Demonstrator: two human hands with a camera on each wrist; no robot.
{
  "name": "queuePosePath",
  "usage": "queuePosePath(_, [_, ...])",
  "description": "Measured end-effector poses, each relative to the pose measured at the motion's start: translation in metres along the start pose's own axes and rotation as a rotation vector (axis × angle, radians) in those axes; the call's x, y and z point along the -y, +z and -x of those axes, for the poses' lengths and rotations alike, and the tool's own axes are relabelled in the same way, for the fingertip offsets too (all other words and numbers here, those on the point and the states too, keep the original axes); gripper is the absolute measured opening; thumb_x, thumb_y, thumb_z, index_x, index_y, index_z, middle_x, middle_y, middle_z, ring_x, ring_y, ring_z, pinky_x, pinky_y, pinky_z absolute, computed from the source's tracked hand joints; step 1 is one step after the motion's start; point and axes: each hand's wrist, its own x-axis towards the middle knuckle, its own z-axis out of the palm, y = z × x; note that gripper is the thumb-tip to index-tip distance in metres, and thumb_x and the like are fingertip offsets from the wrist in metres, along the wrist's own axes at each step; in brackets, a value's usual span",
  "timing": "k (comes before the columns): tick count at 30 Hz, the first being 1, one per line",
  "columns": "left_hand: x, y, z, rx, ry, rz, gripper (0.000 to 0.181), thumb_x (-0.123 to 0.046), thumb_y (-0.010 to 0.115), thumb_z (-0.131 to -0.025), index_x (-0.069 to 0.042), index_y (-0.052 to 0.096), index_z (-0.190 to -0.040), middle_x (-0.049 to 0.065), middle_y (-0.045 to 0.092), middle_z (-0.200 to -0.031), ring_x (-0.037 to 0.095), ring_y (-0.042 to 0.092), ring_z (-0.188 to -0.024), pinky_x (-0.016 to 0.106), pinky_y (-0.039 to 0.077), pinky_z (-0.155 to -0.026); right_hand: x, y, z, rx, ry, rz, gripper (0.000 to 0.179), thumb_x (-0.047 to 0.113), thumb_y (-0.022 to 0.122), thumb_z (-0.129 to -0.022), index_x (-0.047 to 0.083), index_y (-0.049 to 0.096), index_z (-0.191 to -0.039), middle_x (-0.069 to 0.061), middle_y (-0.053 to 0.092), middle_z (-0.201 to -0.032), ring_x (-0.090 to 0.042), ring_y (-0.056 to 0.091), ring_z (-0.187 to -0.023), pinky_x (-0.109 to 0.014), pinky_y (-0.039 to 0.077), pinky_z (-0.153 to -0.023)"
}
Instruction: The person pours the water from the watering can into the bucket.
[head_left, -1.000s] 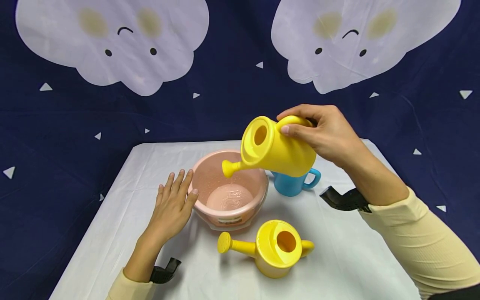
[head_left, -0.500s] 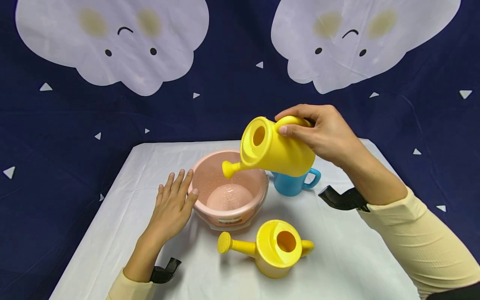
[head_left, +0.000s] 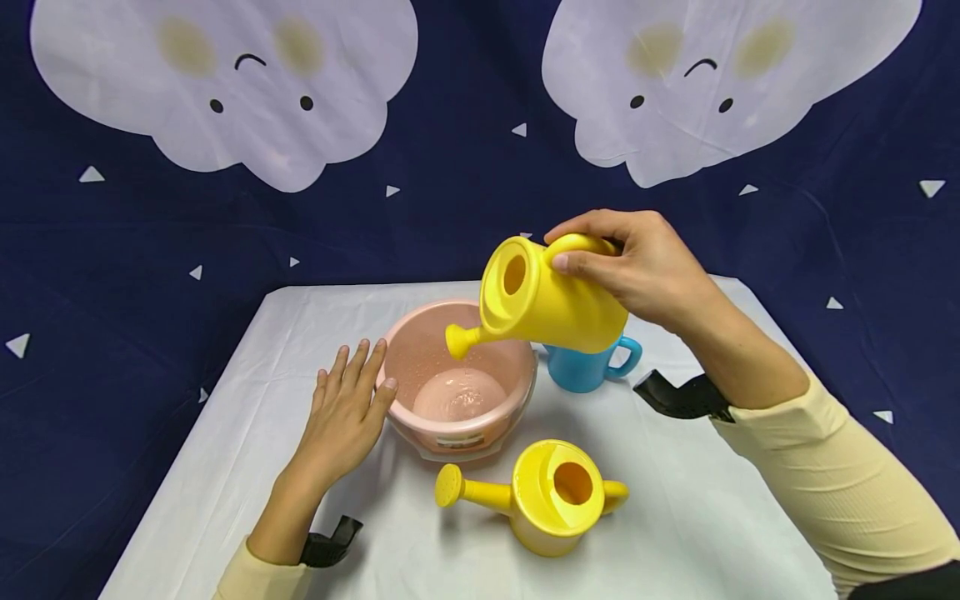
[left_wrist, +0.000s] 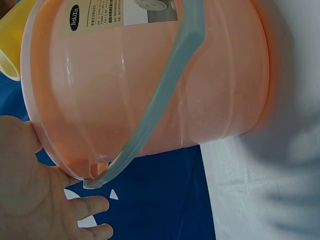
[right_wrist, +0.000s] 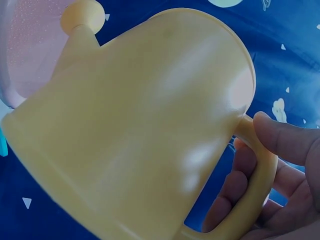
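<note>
1. Right hand [head_left: 637,271]: clamped on the loop handle of a tilted yellow watering can [head_left: 562,300]. Seen in the right wrist view with thumb laid along the handle and fingers curled through the loop.
2. Position of the tilted yellow watering can: raised clear of the white cloth [head_left: 675,508], tipped toward the person's left, with spout low and sprinkler head over the mouth of the pink bucket [head_left: 416,358].
3. Left hand [head_left: 337,425]: straight, spread fingers, set against the left side of the bucket's rim. Touching only, not wrapped round it.
4. Pink bucket: upright on the white cloth. Glinting, rippled clear liquid on the bottom; droplets on the inner wall.
5. Outside of the bucket, per the left wrist view: printed label [left_wrist: 107,15] below the rim; grey bail [left_wrist: 159,98] lowered across the side.
6. Second yellow watering can [head_left: 542,496]: upright, nearer the person than the bucket, with spout to the left and handle to the right. Well apart from both hands.
7. Blue vessel [head_left: 577,371]: just right of the bucket, with loop handle pointing right. Partly hidden behind the raised can.
8. Behind the table: dark blue backdrop [head_left: 465,233], printed with white clouds and small triangles.
</note>
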Motion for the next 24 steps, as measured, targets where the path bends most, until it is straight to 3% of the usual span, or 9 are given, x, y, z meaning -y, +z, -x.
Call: queuePosePath(24, [0.0006,0.0,-0.0002,-0.004,0.006,0.0,0.059,-0.051,0.022,-0.101,-0.025,0.013,-0.153,0.012,0.013,-0.16,0.034,-0.002,-0.148,0.062,-0.002,-0.114,0.0033,0.0023,-0.0016,0.022,-0.018,0.061,0.025,0.032,0.068,-0.086,0.019,0.07,-0.108,-0.002,0.067,-0.106,-0.015,0.059,-0.089,-0.019,0.052,-0.076])
